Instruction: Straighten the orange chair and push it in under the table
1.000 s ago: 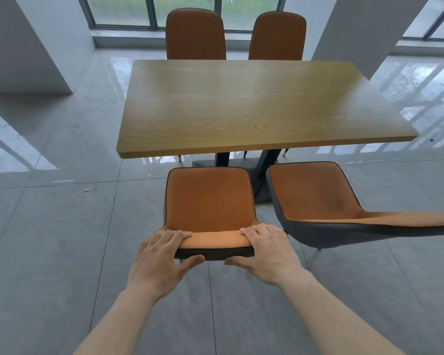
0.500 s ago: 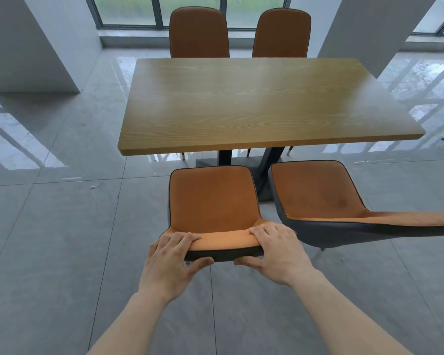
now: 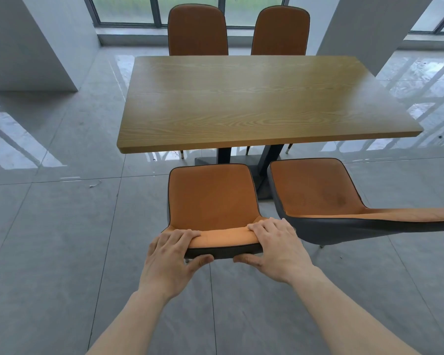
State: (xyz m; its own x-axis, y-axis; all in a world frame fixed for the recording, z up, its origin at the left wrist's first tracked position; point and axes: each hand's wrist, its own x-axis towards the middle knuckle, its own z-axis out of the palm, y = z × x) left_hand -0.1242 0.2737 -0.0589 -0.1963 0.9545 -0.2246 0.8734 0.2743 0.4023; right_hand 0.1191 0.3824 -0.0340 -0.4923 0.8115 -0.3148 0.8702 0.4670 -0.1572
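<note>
Two hands gripped the top edge of the orange chair's backrest. The left hand (image 3: 170, 257) was closed on the backrest's left corner, fingers over the top and thumb pressed against the dark rear face. The orange chair (image 3: 212, 201) stood on the grey tiled floor (image 3: 49, 239) in front of the table's near edge, its seat facing the table and fully out from under it. The right hand (image 3: 274, 248) was closed on the backrest's right corner in the same way, fingers on top and thumb behind.

Beyond the seat, the wooden table (image 3: 262, 103) stood on a dark base (image 3: 241, 160) with black legs, directly in line with the chair. Just beside the orange chair on the right sat a second chair (image 3: 326, 201), turned at an angle with its back reaching toward the right edge of view; only a narrow gap separated the two seats. On the table's far side, two more chairs (image 3: 198, 32) stood side by side against it, before the windows.
</note>
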